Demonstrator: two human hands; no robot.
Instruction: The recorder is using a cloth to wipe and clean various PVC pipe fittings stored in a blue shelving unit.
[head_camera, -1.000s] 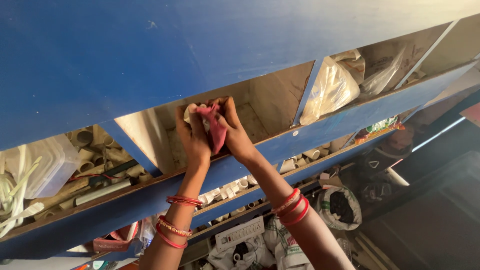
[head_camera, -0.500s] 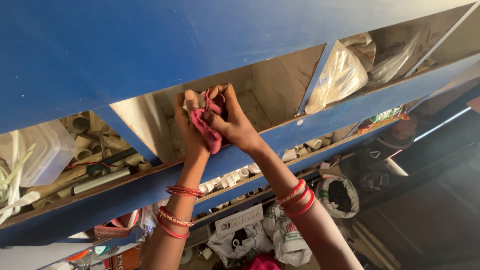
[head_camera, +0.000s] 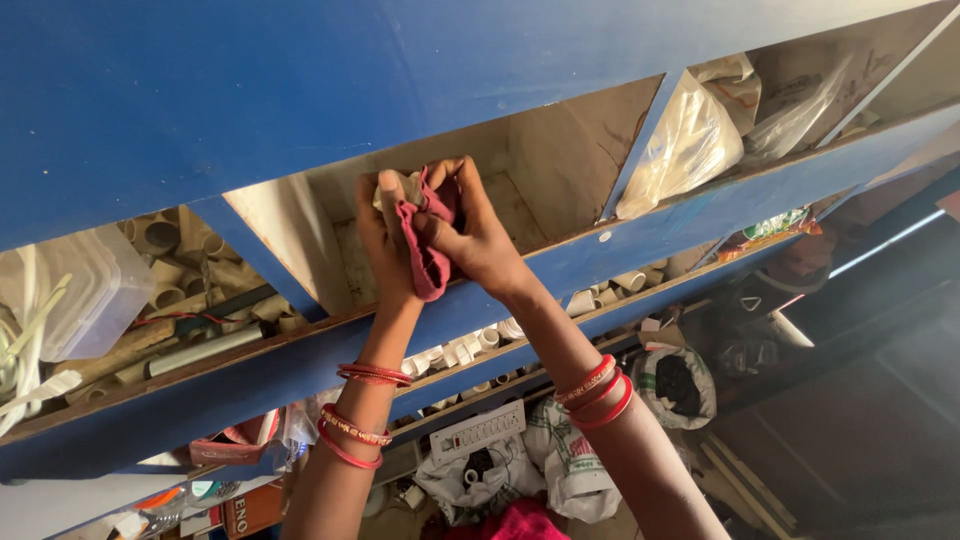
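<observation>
Pink-red and crumpled, a small cloth rag (head_camera: 428, 250) sits bunched between your two raised hands in front of the middle compartment of a blue-painted wooden shelf (head_camera: 300, 90). Your right hand (head_camera: 478, 238) closes its fingers over the top of the rag, gripping it firmly, while your left hand (head_camera: 382, 235) curls around its other side, fingers wrapped tight against the fabric, a pale scrap showing at the fingertips. The rag's loose end hangs down past the shelf's front lip. Red and gold bangles (head_camera: 362, 410) ring both wrists. To the left, a compartment holds a heap of beige plastic pipe fittings (head_camera: 190, 275) beside a clear plastic box (head_camera: 85, 290). To the right, clear plastic bags (head_camera: 680, 145) fill the next compartment. On the shelf below lie white pipe fittings (head_camera: 470, 345), and further down, a white switch board (head_camera: 478, 430) rests among printed sacks (head_camera: 560, 460).
</observation>
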